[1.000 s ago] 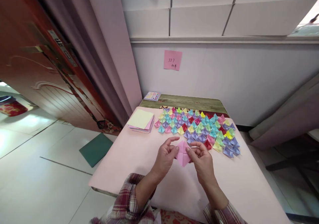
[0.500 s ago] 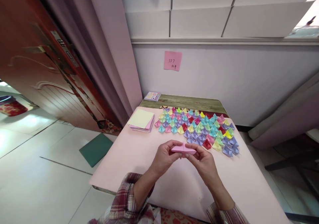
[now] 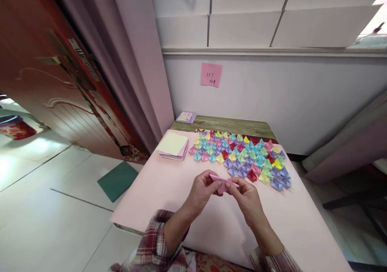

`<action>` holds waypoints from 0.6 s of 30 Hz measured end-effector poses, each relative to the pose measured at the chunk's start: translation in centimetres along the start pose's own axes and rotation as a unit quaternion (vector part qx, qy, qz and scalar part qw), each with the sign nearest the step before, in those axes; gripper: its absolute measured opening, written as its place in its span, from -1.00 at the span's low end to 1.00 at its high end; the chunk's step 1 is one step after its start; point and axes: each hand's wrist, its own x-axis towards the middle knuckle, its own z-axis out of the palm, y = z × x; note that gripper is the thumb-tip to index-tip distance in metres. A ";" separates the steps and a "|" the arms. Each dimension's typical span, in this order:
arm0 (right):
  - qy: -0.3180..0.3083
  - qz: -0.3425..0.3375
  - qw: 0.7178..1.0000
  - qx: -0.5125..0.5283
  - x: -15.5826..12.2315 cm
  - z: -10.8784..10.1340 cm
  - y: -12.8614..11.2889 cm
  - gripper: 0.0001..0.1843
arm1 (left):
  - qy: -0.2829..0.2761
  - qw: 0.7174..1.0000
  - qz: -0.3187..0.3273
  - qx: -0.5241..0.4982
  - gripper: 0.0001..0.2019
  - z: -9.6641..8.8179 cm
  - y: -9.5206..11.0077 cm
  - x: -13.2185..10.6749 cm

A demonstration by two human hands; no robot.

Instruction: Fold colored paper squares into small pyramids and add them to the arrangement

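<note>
Between both hands, above the near part of the table, is a pink folded paper (image 3: 223,187). My left hand (image 3: 202,189) pinches its left side, thumb in front and fingers behind. From the other side my right hand (image 3: 245,193) grips it the same way, its thumb close to the left thumb. Parts of the paper are hidden by the fingers. Just beyond the hands lie rows of small folded paper pieces (image 3: 242,159) in purple, blue, green, yellow, pink and red. A stack of square paper sheets (image 3: 172,143), pale yellow on top, lies to the left.
The table (image 3: 157,195) has a pale pink cover and a bare wood-patterned strip at the back. A small printed packet (image 3: 186,117) sits at the far left corner. A green board (image 3: 117,181) lies on the floor at left. A pink note (image 3: 211,75) is on the wall.
The pink paper has tilted and narrowed in the hands, with its left tip now higher and its lower part showing between the thumbs. The view has shifted slightly.
</note>
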 end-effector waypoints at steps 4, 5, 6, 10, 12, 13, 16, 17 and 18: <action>-0.018 0.039 0.999 0.012 0.1 0.0 -0.2 -0.65 | 0.004 1.000 -0.003 0.027 -0.70 0.1 -0.3 0.0; -0.025 0.045 0.998 0.019 0.1 -0.1 0.0 -0.64 | 0.002 0.999 -0.008 0.033 -0.67 0.1 -0.4 0.0; -0.032 0.049 0.998 0.027 0.2 -0.1 0.1 -0.63 | 0.000 0.999 -0.011 0.039 -0.64 0.1 -0.5 0.0; -0.011 0.029 0.999 0.010 0.4 -0.3 0.9 -0.62 | 0.002 0.999 -0.011 0.042 -0.69 0.3 -0.6 0.0; 0.008 0.007 1.000 -0.026 0.4 -0.5 1.2 -0.62 | 0.018 0.999 -0.022 0.032 -0.72 0.4 -0.5 0.1; 0.011 -0.002 0.999 -0.039 0.4 -0.6 1.3 -0.63 | 0.027 0.999 -0.027 0.031 -0.72 0.4 -0.4 0.2; -0.013 -0.002 0.998 -0.060 0.3 -0.8 1.3 -0.65 | 0.021 0.998 -0.017 0.064 -0.74 0.4 -0.2 0.3; -0.026 0.003 0.997 -0.071 0.4 -0.9 1.3 -0.65 | 0.012 0.996 -0.005 0.087 -0.75 0.4 -0.1 0.3; -0.037 0.009 0.996 -0.083 0.4 -1.0 1.2 -0.64 | 0.007 0.994 0.011 0.113 -0.76 0.5 -0.1 0.3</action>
